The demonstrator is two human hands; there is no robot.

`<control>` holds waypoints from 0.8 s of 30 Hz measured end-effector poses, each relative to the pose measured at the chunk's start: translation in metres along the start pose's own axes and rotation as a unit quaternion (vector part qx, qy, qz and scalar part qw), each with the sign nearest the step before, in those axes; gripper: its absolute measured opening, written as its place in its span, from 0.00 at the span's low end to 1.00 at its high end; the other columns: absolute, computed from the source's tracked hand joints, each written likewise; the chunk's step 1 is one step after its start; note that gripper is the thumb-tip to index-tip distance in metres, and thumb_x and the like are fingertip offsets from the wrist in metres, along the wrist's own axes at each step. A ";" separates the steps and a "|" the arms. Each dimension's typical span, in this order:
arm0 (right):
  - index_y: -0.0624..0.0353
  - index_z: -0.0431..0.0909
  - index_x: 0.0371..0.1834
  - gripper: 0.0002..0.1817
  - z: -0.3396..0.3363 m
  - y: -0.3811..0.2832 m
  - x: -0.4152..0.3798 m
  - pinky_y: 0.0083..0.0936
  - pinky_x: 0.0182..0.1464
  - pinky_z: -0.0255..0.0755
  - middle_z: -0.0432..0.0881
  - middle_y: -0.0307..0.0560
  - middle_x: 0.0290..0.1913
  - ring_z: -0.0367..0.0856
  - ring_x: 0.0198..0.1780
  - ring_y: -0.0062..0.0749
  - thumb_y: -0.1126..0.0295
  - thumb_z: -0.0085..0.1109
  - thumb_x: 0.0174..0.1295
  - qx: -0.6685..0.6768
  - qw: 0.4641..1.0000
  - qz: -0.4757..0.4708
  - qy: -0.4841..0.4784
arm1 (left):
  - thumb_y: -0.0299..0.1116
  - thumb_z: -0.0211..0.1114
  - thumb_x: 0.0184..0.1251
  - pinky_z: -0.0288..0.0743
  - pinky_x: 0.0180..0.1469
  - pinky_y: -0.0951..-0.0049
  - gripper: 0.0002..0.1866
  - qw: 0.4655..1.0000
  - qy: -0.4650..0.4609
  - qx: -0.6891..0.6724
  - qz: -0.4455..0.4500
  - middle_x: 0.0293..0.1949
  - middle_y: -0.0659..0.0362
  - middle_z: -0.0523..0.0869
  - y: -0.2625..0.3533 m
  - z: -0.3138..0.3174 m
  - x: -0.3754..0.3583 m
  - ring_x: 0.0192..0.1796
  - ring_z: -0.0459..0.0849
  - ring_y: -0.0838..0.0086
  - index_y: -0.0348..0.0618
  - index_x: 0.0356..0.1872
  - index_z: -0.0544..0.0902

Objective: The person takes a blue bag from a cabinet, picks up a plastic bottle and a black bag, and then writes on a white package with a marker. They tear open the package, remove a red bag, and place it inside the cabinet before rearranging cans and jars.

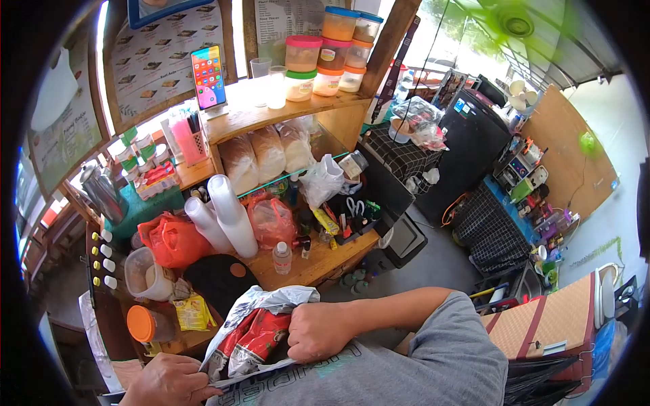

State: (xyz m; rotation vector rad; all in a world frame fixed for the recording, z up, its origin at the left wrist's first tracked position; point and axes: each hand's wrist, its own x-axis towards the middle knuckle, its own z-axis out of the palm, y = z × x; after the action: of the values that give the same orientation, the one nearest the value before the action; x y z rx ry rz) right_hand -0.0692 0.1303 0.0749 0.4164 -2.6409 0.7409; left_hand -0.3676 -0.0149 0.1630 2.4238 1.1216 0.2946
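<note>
A white plastic bag (254, 299) is held open against the grey shirt at the bottom of the view. Inside it lie red packets (261, 335) with dark and silvery parts. My left hand (169, 380) pinches the bag's lower left edge between thumb and fingers. On the right side of the bag's mouth my right hand (317, 331) is closed in a fist, its fingertips hidden inside the rim; what it grips cannot be made out. A black round item (217, 281) lies just beyond the bag.
On the wooden counter (325, 267) stand a clear bottle (282, 258), an orange-lidded jar (150, 325), stacked white cups (231, 216) and red bags (172, 240). A shelf above bears a phone (208, 78) and lidded tubs (301, 54). A black fridge (467, 142) stands at right.
</note>
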 end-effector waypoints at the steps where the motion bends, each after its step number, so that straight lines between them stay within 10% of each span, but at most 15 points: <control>1: 0.55 0.69 0.18 0.13 -0.001 0.000 0.000 0.40 0.24 0.69 0.74 0.44 0.18 0.77 0.22 0.43 0.65 0.60 0.54 0.005 1.000 -0.002 0.002 | 0.37 0.75 0.59 0.70 0.20 0.65 0.22 1.000 0.011 0.004 -0.005 0.15 0.59 0.71 -0.001 0.001 -0.002 0.19 0.77 0.69 0.46 0.14 0.70; 24: 0.56 0.72 0.18 0.13 -0.004 0.000 0.002 0.40 0.26 0.71 0.78 0.46 0.19 0.81 0.23 0.44 0.66 0.58 0.57 0.026 0.999 0.007 -0.024 | 0.32 0.70 0.59 0.71 0.21 0.68 0.21 0.989 0.104 -0.095 -0.040 0.17 0.55 0.75 -0.032 0.026 -0.043 0.18 0.77 0.64 0.44 0.13 0.67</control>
State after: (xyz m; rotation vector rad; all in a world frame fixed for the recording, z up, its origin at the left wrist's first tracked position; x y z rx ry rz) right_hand -0.0694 0.1320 0.0790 0.4354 -2.6770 0.8150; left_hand -0.4070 -0.0382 0.1246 2.2146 1.2150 0.6110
